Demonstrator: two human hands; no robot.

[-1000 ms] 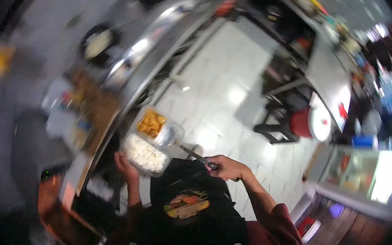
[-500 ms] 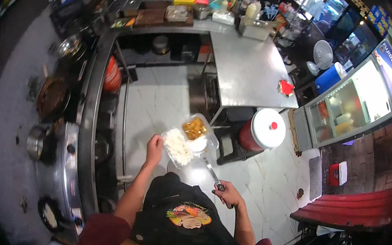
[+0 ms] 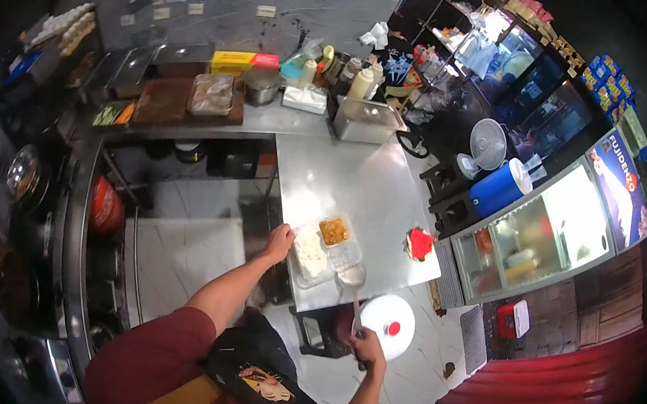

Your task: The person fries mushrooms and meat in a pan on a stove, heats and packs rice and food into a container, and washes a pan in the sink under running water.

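Note:
A clear plastic takeout container (image 3: 318, 283) with compartments is over the near left corner of the steel table; whether it rests on the metal is hard to tell. White rice (image 3: 310, 254) fills its long left section, and chunky orange-brown food (image 3: 333, 231) sits in the far right one. My left hand (image 3: 280, 243) is closed on the container's left edge. Closed around the dark handle of a metal ladle (image 3: 351, 276) is my right hand (image 3: 368, 347). The ladle's bowl is at the container's near right side, overlapping it in view.
The steel table (image 3: 387, 201) bears a red cloth-like item (image 3: 419, 244) at its right edge. Behind stand a metal bin (image 3: 367, 120), squeeze bottles (image 3: 361, 84) and a wooden board (image 3: 162, 102). A white-lidded drink jug (image 3: 389, 327) is by my right hand; a glass-front fridge (image 3: 532, 240) stands right.
My view has shifted toward the steel table. The container and both hands, earlier over the floor, are now at the table's near corner. The ladle's bowl now shows beside the container.

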